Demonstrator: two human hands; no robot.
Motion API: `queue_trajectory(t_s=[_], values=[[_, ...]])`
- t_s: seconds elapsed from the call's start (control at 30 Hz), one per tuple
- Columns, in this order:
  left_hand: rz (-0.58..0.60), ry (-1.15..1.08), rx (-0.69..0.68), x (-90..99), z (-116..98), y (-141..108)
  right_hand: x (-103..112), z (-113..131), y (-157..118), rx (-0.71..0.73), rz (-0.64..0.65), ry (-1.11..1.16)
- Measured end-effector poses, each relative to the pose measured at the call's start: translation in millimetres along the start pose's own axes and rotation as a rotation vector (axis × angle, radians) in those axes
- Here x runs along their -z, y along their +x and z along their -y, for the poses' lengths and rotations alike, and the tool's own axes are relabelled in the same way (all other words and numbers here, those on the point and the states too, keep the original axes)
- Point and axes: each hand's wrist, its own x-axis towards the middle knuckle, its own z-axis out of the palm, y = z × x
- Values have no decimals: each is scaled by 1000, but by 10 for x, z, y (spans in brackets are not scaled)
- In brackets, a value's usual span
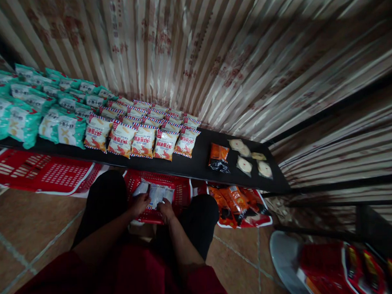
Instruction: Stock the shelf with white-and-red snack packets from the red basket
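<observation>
Between my knees stands a red basket with a pale, partly see-through plastic package in it. My left hand is closed on the left side of this package. A dark narrow thing or shadow shows by its fingertips, too dim to name. My right hand pinches the package's near right part, its fingers curled. Above the basket, on a black shelf, stand rows of white-and-orange snack bags with striped top edges.
Several teal snack bags fill the shelf's left end. To the right lie an orange-and-black bag and small clear packets of pale discs. Below are a red basket of orange bags and a red crate. A grey stool stands lower right.
</observation>
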Motion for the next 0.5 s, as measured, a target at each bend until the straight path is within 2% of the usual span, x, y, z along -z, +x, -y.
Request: queue_trajectory(t_s=[0.23, 0.5], values=[[-11, -188, 40, 8, 9, -32, -54, 54, -146, -35, -3, 149], [88, -459, 55, 61, -74, -102, -49, 154, -379, 26, 45, 277]])
